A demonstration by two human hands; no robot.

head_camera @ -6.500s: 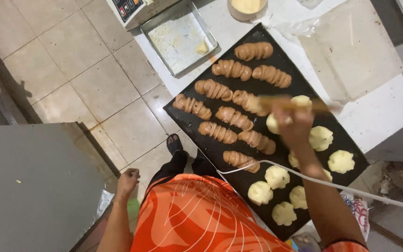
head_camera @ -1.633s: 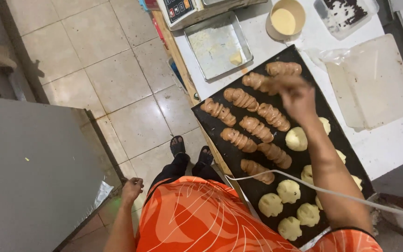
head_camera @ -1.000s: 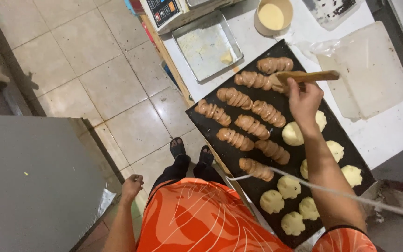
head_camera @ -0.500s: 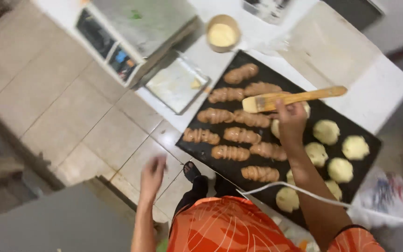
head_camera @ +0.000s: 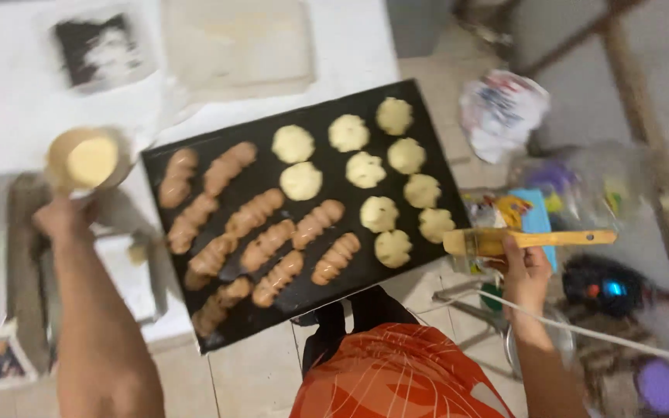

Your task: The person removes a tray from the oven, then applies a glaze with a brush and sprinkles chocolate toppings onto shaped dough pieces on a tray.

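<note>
Seen from above, a person in an orange patterned garment [head_camera: 396,379] stands at a white table [head_camera: 25,101] carrying a black baking tray [head_camera: 427,155]. The right hand [head_camera: 526,272] is closed around the handle of a wooden pastry brush [head_camera: 528,240], held level off the right edge of the tray, over the floor, with its pale bristle end pointing toward the tray. The left hand [head_camera: 63,217] is at the lower edge of a small round cup of yellow liquid [head_camera: 89,159], which stands on the table just left of the tray; blur hides whether its fingers grip the cup. On the tray's left half lie long twisted rolls [head_camera: 261,224], shiny and light brown, in slanted rows; on its right half sit round pale dough pieces [head_camera: 381,213]. A clear plastic sheet [head_camera: 234,42] lies on the table above the tray, and a clear tub with dark contents [head_camera: 98,54] stands at upper left. To the right, off the table, are a crumpled white printed bag [head_camera: 501,112] and a blue packet [head_camera: 536,220] among blurred clutter. Half a second ago the right hand held the brush over the rolls and the left hand hung below the table edge; now the brush is clear of the tray and the left hand is up at the cup.
</note>
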